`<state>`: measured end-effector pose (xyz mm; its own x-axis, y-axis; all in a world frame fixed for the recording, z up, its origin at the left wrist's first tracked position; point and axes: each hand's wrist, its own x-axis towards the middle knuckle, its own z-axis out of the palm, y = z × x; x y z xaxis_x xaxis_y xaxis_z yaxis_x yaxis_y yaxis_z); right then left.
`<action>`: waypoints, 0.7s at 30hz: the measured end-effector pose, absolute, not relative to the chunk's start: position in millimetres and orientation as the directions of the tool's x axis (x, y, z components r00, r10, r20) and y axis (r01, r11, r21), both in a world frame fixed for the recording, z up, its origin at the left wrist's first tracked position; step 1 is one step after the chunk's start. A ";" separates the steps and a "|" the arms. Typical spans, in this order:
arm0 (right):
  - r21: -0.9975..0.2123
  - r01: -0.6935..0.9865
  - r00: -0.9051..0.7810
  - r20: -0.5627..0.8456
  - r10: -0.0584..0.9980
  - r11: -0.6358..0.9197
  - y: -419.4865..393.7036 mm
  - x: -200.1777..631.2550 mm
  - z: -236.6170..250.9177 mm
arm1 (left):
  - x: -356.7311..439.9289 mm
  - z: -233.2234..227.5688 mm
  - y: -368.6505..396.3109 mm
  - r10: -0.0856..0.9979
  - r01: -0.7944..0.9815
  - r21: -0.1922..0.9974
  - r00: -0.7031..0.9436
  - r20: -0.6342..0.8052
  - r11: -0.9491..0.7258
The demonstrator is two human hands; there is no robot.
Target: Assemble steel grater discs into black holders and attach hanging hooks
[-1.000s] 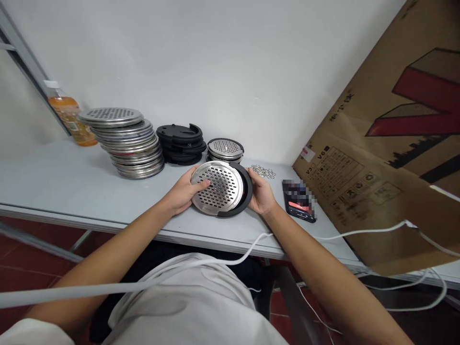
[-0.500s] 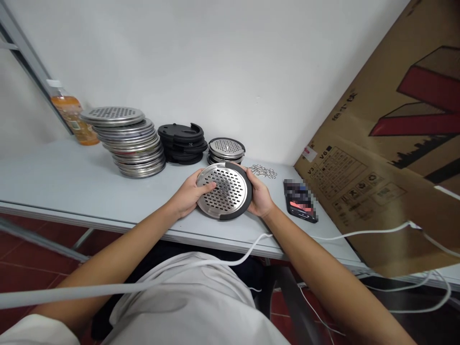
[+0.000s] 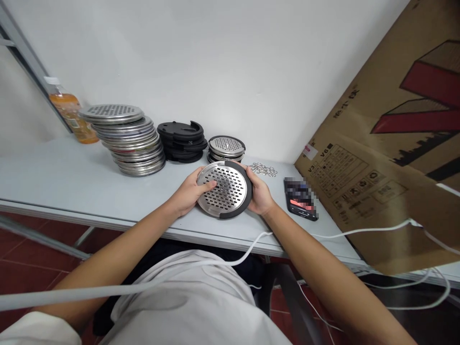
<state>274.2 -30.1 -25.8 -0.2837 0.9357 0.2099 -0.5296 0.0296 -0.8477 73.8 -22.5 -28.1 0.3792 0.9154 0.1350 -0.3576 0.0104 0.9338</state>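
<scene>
Both hands hold a round perforated metal disc (image 3: 227, 196) tilted up above the table's front part. A black curved rim piece (image 3: 246, 199) covers its right side. My left hand (image 3: 187, 191) grips the bare metal edge, thumb lying on the slotted face. On the other side, my right hand (image 3: 260, 192) is closed around the black rim; its fingertips are hidden behind the disc. Just behind stands a short stack of similar black-rimmed discs (image 3: 227, 144). Small metal loops (image 3: 264, 169) lie in a loose pile to its right.
A tall leaning stack of metal discs (image 3: 132, 143) stands at left, beside black plastic rim pieces (image 3: 183, 141). An orange drink bottle (image 3: 68, 112) is behind it. A phone (image 3: 301, 199) lies near a big cardboard box (image 3: 359, 182). A white cable (image 3: 215, 262) crosses in front of me.
The hands and the disc keep practically the same pose. Only the camera view shifts very slightly.
</scene>
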 end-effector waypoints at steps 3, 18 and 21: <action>-0.858 -0.513 -0.271 0.192 0.943 0.028 -30.2 274.2 -26.7 | 73.6 -28.4 -22.1 0.918 -0.337 0.941 0.369 0.143 -0.011; -0.879 -0.476 -0.311 0.171 0.935 0.003 -35.0 275.5 -22.7 | 68.7 -27.0 -21.1 0.915 -0.322 0.946 0.390 0.102 0.032; -0.874 -0.487 -0.325 0.180 0.928 -0.001 -35.5 275.9 -21.7 | 69.4 -25.7 -21.8 0.921 -0.317 0.948 0.371 0.121 0.003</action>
<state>275.9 -35.5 -21.7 -0.3251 0.9285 0.1795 -0.4865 -0.0014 -0.8737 69.4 -21.8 -25.7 0.3712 0.9207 0.1209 -0.3169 0.0032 0.9484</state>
